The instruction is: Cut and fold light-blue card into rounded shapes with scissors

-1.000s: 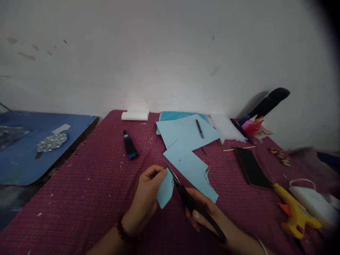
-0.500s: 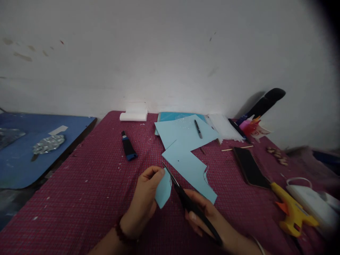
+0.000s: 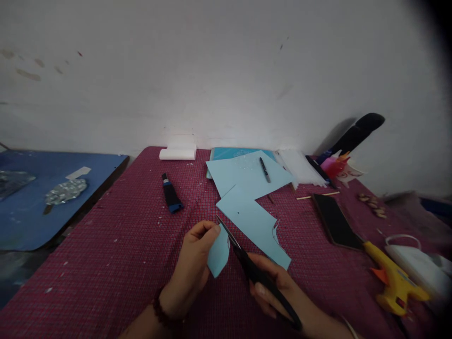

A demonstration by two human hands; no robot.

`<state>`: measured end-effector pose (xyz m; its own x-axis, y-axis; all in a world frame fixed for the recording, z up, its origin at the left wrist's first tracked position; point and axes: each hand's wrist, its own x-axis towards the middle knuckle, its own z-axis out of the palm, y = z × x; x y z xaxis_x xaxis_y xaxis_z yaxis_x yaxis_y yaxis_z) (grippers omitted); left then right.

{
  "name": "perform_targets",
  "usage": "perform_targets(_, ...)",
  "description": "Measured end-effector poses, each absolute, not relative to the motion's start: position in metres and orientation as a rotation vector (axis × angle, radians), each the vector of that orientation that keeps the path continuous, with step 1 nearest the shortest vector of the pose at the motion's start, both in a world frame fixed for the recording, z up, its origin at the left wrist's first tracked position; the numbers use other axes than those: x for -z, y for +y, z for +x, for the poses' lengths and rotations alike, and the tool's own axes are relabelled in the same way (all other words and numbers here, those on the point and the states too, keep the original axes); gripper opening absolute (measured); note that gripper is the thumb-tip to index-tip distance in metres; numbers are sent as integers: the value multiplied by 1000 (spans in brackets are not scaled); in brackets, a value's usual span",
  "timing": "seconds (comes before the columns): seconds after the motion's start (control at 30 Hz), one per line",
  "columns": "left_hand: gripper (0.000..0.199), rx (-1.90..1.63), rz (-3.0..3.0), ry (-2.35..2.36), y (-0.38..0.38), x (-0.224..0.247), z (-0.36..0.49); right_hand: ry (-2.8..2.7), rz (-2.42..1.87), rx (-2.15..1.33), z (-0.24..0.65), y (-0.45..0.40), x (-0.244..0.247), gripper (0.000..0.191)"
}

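A small piece of light blue paper (image 3: pixel 219 254) is pinched between the thumb and fingers of my left hand (image 3: pixel 194 259). My right hand (image 3: pixel 275 282) grips black-handled scissors (image 3: pixel 254 269), whose blades point up and to the left along the right edge of that piece. The blade tips reach close to my left fingertips. Just beyond the scissors lies a larger cut sheet of light blue paper (image 3: pixel 247 221), with a curved notch and a thin curl at its right side. Another light blue sheet (image 3: pixel 229 172) is behind it, with a black pen (image 3: pixel 264 169) on top.
On the left of the red checked cloth (image 3: pixel 130 226) lies a black and blue cutter (image 3: pixel 171 194). A white roll (image 3: pixel 177 154) is near the wall. To the right are a dark phone (image 3: pixel 336 221), a yellow glue gun (image 3: pixel 395 278), white sticks (image 3: pixel 300 168) and a wooden stick (image 3: pixel 318 195).
The scissors and my right hand have shifted slightly right and down. The small paper's right edge now looks more rounded. My left hand keeps its pinch.
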<state>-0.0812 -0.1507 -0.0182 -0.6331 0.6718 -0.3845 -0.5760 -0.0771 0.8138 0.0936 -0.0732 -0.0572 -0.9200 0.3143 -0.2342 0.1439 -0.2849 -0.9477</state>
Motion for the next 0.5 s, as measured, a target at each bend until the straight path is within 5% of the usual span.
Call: perform_targets(0.5,29,-1775,107,1350,-151,20,-86,-1811,-592,-2400,99,-72,65,65)
